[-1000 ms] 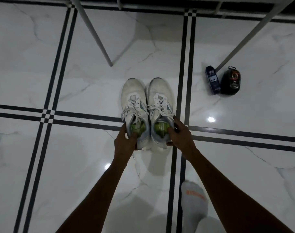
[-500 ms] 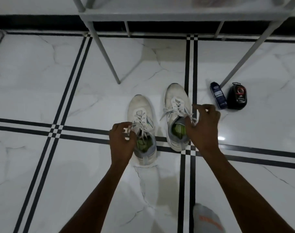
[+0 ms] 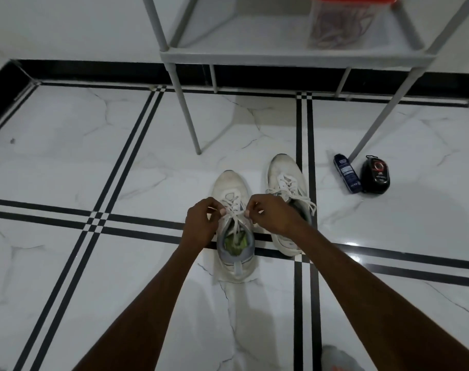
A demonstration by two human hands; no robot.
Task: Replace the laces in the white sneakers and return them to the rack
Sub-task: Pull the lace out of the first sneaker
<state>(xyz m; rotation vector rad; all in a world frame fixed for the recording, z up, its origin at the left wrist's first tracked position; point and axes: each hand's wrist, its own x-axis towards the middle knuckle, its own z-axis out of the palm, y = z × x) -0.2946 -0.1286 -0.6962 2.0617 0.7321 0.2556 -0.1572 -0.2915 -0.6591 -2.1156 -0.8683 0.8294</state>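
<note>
Two white sneakers with green insoles stand on the marble floor, toes pointing away from me. The left sneaker (image 3: 232, 188) is nearer; its white lace (image 3: 234, 215) is pinched on both sides. My left hand (image 3: 201, 223) grips one lace end at the shoe's left, and my right hand (image 3: 271, 215) grips the other at its right, both over the tongue. The right sneaker (image 3: 287, 178) stands laced a little further off, partly hidden by my right wrist. The grey metal rack (image 3: 201, 56) stands beyond the shoes.
A clear container with a red lid (image 3: 340, 22), holding reddish laces, sits on the rack's lowest shelf. A dark blue bottle (image 3: 347, 174) and a black polish container (image 3: 375, 175) lie by the rack's right leg (image 3: 372, 129). My grey-socked foot (image 3: 337, 360) shows at the bottom.
My right hand left the right sneaker and came over to the left sneaker's lace. The right sneaker now stands apart, further away. My view tilted up, showing the rack shelf.
</note>
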